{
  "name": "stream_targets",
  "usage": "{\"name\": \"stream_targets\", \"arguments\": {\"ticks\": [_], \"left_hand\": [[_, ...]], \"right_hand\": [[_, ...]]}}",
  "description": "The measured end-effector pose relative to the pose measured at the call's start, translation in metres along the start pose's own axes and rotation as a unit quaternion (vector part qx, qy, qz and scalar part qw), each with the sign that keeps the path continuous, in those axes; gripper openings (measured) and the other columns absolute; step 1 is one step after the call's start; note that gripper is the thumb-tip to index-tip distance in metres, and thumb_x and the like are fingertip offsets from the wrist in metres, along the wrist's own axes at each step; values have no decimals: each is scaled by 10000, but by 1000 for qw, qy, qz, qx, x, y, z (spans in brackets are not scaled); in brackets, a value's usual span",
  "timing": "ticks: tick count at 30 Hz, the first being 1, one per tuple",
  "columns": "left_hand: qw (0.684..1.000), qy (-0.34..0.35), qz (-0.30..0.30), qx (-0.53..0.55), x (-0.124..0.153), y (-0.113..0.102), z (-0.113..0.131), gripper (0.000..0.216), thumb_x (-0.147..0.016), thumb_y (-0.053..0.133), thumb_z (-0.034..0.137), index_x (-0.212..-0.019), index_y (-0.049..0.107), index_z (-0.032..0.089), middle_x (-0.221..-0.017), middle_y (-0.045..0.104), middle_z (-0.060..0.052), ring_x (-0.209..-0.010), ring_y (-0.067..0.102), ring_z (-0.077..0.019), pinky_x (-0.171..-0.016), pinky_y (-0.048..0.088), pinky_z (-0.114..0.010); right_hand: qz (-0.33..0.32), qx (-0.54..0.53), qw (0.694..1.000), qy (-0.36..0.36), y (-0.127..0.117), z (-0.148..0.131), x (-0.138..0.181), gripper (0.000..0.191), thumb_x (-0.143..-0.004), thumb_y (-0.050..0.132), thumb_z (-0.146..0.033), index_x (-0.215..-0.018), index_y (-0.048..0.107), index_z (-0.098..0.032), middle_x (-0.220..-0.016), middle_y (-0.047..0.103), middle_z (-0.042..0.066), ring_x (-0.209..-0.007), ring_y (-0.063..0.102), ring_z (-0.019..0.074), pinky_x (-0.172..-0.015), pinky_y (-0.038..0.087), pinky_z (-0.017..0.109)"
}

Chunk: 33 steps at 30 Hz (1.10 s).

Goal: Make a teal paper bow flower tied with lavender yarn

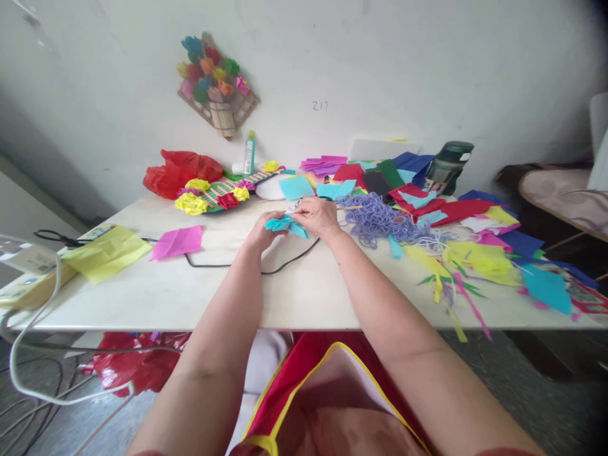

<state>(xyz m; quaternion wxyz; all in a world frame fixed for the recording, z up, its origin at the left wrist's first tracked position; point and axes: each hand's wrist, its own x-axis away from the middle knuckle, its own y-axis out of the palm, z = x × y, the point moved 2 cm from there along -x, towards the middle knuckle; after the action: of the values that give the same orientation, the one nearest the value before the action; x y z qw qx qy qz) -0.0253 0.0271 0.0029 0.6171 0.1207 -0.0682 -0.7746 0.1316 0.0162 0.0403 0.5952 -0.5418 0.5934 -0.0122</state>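
Observation:
My left hand [263,231] and my right hand [317,216] meet at the middle of the white table [294,291]. Both are closed on a gathered piece of light blue paper [286,225] held between them. A thin wooden stick [349,208] pokes out to the right from behind my right hand; whether the fingers grip it I cannot tell. A black cable [285,259] runs on the table just under the hands.
A pile of purple yarn [377,218] lies right of my hands, then scattered coloured paper sheets [479,253]. Left lie a pink sheet [177,242] and a yellow sheet [107,253]. Behind are paper flowers on a board [213,193], a glue bottle [249,154], a red bag [178,171] and a dark jug [446,166].

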Motion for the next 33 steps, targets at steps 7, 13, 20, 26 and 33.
{"name": "stream_targets", "arguments": {"ticks": [7,13,20,26,33], "left_hand": [[999,39,7,-11,-1,2,1,200,-609,687,287,-643,596,112,-568,569,-15,-496,530,-114,-437,447,-241],[997,57,-16,-43,2,1,3,284,-651,722,352,-579,554,134,-536,530,-11,-496,513,-107,-474,445,-250],[997,41,-18,-69,3,0,6,239,-716,685,311,-581,575,148,-517,525,-9,-482,510,-113,-518,459,-276],[994,46,-25,-93,3,-1,5,240,-707,692,343,-617,591,144,-539,584,-25,-499,553,-133,-521,463,-279],[992,47,-39,-114,4,0,6,238,-703,689,355,-634,612,141,-567,621,-35,-519,598,-149,-526,470,-272]], "right_hand": [[-2,7,1000,-7,-1,0,0,121,-771,678,-279,-693,705,-190,-830,691,48,-812,596,162,-662,363,258],[-3,10,1000,0,-2,3,0,104,-775,672,-267,-705,713,-203,-846,693,33,-808,599,153,-645,373,248],[-40,5,999,-1,-5,9,-1,121,-801,631,-253,-837,745,-234,-941,697,24,-856,619,158,-693,418,255],[-79,18,997,0,-8,12,-1,179,-824,603,-286,-922,749,-255,-969,691,27,-863,617,161,-706,429,258],[-116,25,993,-6,-11,14,-2,228,-864,556,-314,-998,734,-267,-987,693,23,-888,618,160,-692,421,252]]}}
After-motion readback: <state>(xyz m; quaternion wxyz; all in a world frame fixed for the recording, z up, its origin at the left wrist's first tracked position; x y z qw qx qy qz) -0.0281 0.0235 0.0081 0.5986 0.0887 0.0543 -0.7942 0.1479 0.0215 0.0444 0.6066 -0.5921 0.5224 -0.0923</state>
